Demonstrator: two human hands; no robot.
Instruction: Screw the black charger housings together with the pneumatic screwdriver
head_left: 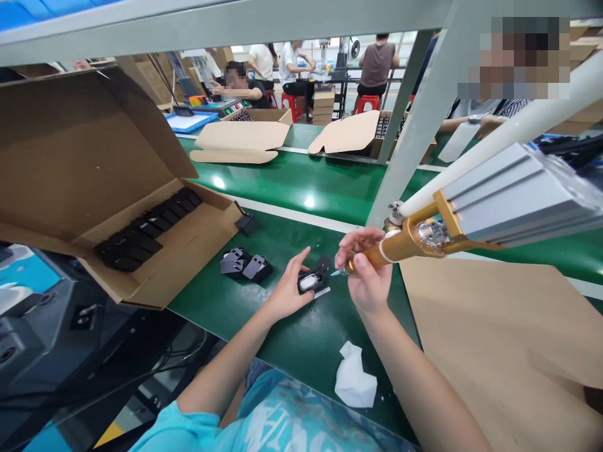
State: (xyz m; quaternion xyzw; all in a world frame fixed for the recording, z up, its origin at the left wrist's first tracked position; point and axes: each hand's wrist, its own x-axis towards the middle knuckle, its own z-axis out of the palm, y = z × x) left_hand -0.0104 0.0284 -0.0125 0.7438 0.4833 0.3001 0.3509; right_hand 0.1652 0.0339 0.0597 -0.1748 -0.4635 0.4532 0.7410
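Observation:
With its fingers and thumb around the sides, my left hand (288, 290) holds a small black case (320, 270) on the green table. The case's lid stands open, and a white piece (309, 282) shows inside. Beside the case lies a thin white strip (322, 293). My right hand (370, 276) grips the front of a gold-coloured dispenser (400, 246). Its pale blue tip (335, 273) points left, close to the case's open lid; whether they touch, I cannot tell. Left of my left hand sit more small black cases (257, 268), some with grey parts on top.
An open cardboard box (207, 235) with several black cases stands at the left. White tissue (355, 380) lies near the table's front edge. Flat cardboard (490, 326) covers the right side. A metal post (400, 147) rises behind the dispenser. Other people work beyond the green belt (292, 179).

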